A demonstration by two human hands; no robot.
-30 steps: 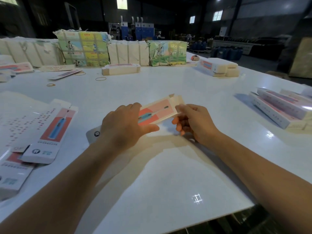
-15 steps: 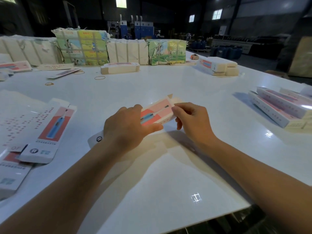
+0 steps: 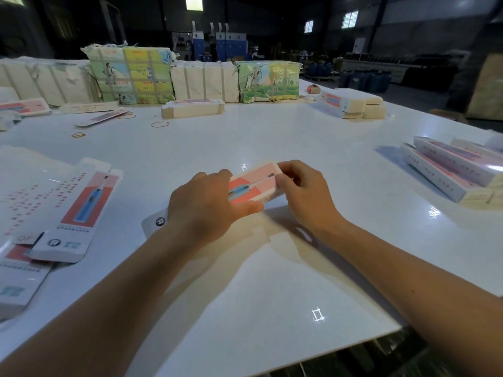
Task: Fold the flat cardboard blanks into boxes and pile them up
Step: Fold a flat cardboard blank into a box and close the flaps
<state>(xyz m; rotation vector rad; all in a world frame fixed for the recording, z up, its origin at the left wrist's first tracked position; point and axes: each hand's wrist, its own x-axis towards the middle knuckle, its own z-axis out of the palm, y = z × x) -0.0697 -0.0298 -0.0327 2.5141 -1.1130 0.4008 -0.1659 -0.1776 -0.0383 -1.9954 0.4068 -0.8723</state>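
A long pink and white toothbrush box lies slanted at the middle of the white table. My left hand grips its middle, thumb along the near side, and hides most of its near half. My right hand holds the far end with curled fingers over the end flap. Flat printed blanks lie spread at the left. A pile of folded boxes sits at the right edge.
Wrapped bundles of blanks line the far side, with a short stack in front and another at the far right. Rubber bands lie loose on the far left part of the table. The near edge runs lower right.
The open end flap that stuck out at the far end is now folded down under my right hand's fingers. The box has shifted slightly right; my left hand keeps its grip.
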